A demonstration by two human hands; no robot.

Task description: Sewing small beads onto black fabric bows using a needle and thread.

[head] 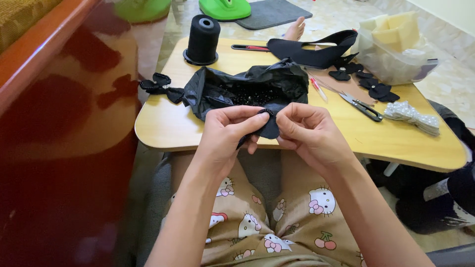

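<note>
**A:** What are the hands on right now?

**B:** Both pinch one small black fabric piece [269, 126], held just over the near edge of the worktop [163, 126], above the lap. The left hand [228, 129] is closed on its left side, thumb and forefinger gripping by a beaded trim along the top edge. The right hand [307, 131] is closed on the right side, fingertips curled in tight.

**A:** How would you handle that step well?

**B:** I'd judge the grip should stay close to the beaded edge, so the cloth doesn't fold away. Short, small finger moves, with the piece pulled lightly taut between the two hands.

**A:** Anything nearby to mind?

**B:** The black plastic bag [247, 86] lies open just behind the hands, with tiny beads inside; a knock could spill them. The scissors [363, 107] lie toward the right side, near a stack of white beaded bows [413, 117]. A black thread spool [203, 39] stands at the far left corner, well apart, and a finished black bow [161, 86] sits at the left edge.
</note>
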